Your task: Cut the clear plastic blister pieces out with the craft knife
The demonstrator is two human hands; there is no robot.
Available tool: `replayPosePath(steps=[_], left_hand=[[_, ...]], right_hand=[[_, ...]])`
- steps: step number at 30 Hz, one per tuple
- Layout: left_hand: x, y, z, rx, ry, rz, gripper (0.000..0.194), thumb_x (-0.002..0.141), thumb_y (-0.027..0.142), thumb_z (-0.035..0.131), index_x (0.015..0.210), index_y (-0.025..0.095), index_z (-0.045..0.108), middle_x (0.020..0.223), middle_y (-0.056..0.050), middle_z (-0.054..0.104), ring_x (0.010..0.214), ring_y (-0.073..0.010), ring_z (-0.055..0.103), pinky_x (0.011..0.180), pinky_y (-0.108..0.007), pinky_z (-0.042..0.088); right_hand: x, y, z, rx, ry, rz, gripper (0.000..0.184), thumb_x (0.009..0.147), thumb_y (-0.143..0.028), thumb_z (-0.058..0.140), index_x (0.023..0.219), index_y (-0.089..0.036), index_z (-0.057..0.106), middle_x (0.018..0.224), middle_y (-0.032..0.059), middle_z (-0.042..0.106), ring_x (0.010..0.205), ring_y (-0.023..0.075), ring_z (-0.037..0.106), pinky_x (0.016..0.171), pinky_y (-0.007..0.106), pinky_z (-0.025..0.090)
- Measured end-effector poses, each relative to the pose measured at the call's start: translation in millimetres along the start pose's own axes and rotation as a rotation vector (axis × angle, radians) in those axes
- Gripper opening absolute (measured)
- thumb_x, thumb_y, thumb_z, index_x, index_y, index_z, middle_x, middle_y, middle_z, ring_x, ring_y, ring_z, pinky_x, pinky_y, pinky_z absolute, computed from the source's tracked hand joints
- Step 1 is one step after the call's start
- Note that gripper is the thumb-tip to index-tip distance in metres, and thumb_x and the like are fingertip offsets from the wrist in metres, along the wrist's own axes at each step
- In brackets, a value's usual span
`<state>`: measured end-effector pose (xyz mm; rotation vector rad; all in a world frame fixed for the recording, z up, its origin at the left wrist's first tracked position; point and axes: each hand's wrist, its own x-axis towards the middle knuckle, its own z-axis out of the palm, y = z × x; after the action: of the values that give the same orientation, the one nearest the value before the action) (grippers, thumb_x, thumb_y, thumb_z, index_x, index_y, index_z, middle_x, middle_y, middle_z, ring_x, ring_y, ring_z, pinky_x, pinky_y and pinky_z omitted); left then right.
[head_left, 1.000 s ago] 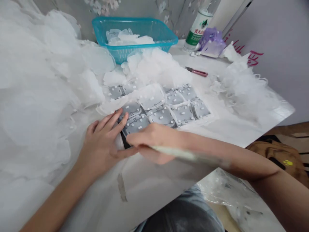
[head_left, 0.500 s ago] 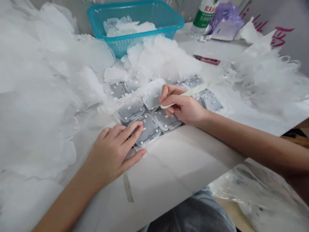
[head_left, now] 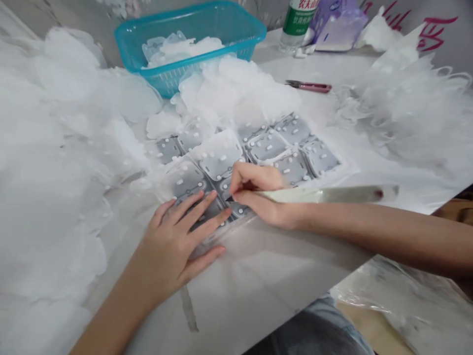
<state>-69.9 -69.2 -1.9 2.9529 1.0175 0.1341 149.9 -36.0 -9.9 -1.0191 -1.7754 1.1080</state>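
Note:
A translucent rubber sheet of grey square pads [head_left: 266,148] with small white nubs lies on the white table [head_left: 258,281]. My left hand [head_left: 177,241] lies flat on the sheet's near left corner, fingers spread and pressing it down. My right hand [head_left: 258,195] pinches a long pale tool [head_left: 325,194], held like a pen, with its tip on a pad just beside my left fingertips. The tool's handle runs out to the right above my forearm.
Heaps of white translucent trimmings [head_left: 55,148] fill the left, the middle back [head_left: 236,88] and the right [head_left: 414,113]. A teal basket [head_left: 240,29] with more pieces stands behind. Red-handled snips [head_left: 310,87], a bottle [head_left: 297,22] and a purple pack [head_left: 338,27] sit farther back.
My right hand has come back toward me, from a pad near the sheet's middle to one by my left fingertips. The left hand stays pressed on the sheet. The view has shifted slightly.

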Motion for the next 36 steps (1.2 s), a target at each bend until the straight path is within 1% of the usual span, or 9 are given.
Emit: replayPosePath(steps=[4, 11, 16, 18, 20, 24, 28, 33, 36], left_hand=[[1.2, 4.2, 2.8, -0.003, -0.029, -0.073, 0.044, 0.090, 0.040, 0.048, 0.134, 0.035, 0.048, 0.148, -0.005, 0.042, 0.131, -0.0307, 0.044, 0.100, -0.053, 0.035], [0.5, 9.9, 3.1, -0.001, 0.008, -0.109, 0.033, 0.090, 0.036, 0.047, 0.122, 0.033, 0.056, 0.141, -0.007, 0.050, 0.127, -0.0314, 0.047, 0.096, -0.054, 0.038], [-0.1, 9.6, 4.9, 0.012, 0.021, -0.087, 0.025, 0.091, 0.038, 0.046, 0.109, 0.028, 0.060, 0.140, -0.009, 0.051, 0.127, -0.0322, 0.047, 0.095, -0.053, 0.038], [-0.2, 10.1, 5.4, 0.016, 0.033, -0.095, 0.025, 0.091, 0.038, 0.047, 0.111, 0.029, 0.059, 0.139, -0.008, 0.052, 0.127, -0.0322, 0.048, 0.096, -0.053, 0.037], [-0.1, 10.8, 5.7, -0.003, 0.063, -0.114, 0.034, 0.090, 0.039, 0.048, 0.121, 0.026, 0.052, 0.137, -0.010, 0.054, 0.124, -0.0317, 0.050, 0.097, -0.051, 0.036], [0.4, 12.0, 5.9, -0.055, 0.064, -0.194, 0.058, 0.088, 0.040, 0.047, 0.136, 0.010, 0.034, 0.131, -0.018, 0.057, 0.122, -0.0308, 0.052, 0.099, -0.047, 0.033], [1.0, 13.7, 3.8, -0.071, 0.012, -0.220, 0.056, 0.088, 0.040, 0.045, 0.137, 0.015, 0.034, 0.137, -0.012, 0.054, 0.126, -0.0280, 0.048, 0.101, -0.047, 0.031], [2.6, 16.2, 0.6, -0.050, 0.031, -0.214, 0.051, 0.087, 0.039, 0.048, 0.133, 0.016, 0.042, 0.131, -0.012, 0.059, 0.124, -0.0303, 0.051, 0.099, -0.050, 0.030], [2.5, 15.9, 1.2, -0.021, 0.049, -0.209, 0.051, 0.087, 0.039, 0.048, 0.133, 0.017, 0.043, 0.130, -0.012, 0.059, 0.121, -0.0313, 0.052, 0.097, -0.051, 0.031]], right_hand=[[-4.9, -6.9, 1.8, -0.238, -0.161, -0.114, 0.011, 0.080, -0.010, 0.042, 0.077, -0.020, 0.038, 0.064, -0.0037, 0.047, 0.055, 0.0091, 0.043, 0.054, 0.020, 0.035], [-12.0, -10.7, 17.8, -0.641, -0.168, -0.244, 0.011, 0.081, -0.010, 0.033, 0.084, -0.019, 0.039, 0.067, 0.0008, 0.045, 0.052, 0.0138, 0.037, 0.046, 0.023, 0.026], [-11.6, -9.2, 19.0, -0.547, -0.089, -0.224, 0.012, 0.079, -0.008, 0.034, 0.080, -0.019, 0.036, 0.066, -0.0008, 0.042, 0.053, 0.0121, 0.039, 0.049, 0.021, 0.031], [-10.0, -9.8, 17.7, -0.527, -0.093, -0.212, 0.012, 0.078, -0.007, 0.034, 0.079, -0.019, 0.036, 0.066, -0.0009, 0.042, 0.053, 0.0119, 0.038, 0.049, 0.021, 0.031], [-8.7, -11.9, 16.5, -0.543, -0.132, -0.190, 0.012, 0.078, -0.008, 0.035, 0.081, -0.019, 0.039, 0.068, 0.0001, 0.044, 0.053, 0.0125, 0.039, 0.049, 0.021, 0.030], [-8.2, -20.7, 14.0, -0.572, -0.273, -0.160, 0.013, 0.078, -0.010, 0.035, 0.085, -0.017, 0.043, 0.070, 0.0017, 0.046, 0.054, 0.0135, 0.040, 0.049, 0.022, 0.028], [-5.9, -29.5, 8.6, -0.541, -0.381, -0.171, 0.013, 0.076, -0.011, 0.035, 0.084, -0.018, 0.045, 0.065, 0.0003, 0.045, 0.051, 0.0126, 0.034, 0.049, 0.023, 0.023], [1.9, -29.9, -3.3, -0.361, -0.477, -0.185, 0.012, 0.075, -0.007, 0.036, 0.073, -0.019, 0.037, 0.062, -0.0024, 0.043, 0.052, 0.0100, 0.038, 0.053, 0.022, 0.028], [-0.8, -23.7, -2.9, -0.344, -0.439, -0.235, 0.014, 0.077, -0.007, 0.034, 0.073, -0.020, 0.035, 0.063, -0.0028, 0.041, 0.051, 0.0095, 0.037, 0.053, 0.022, 0.028]])
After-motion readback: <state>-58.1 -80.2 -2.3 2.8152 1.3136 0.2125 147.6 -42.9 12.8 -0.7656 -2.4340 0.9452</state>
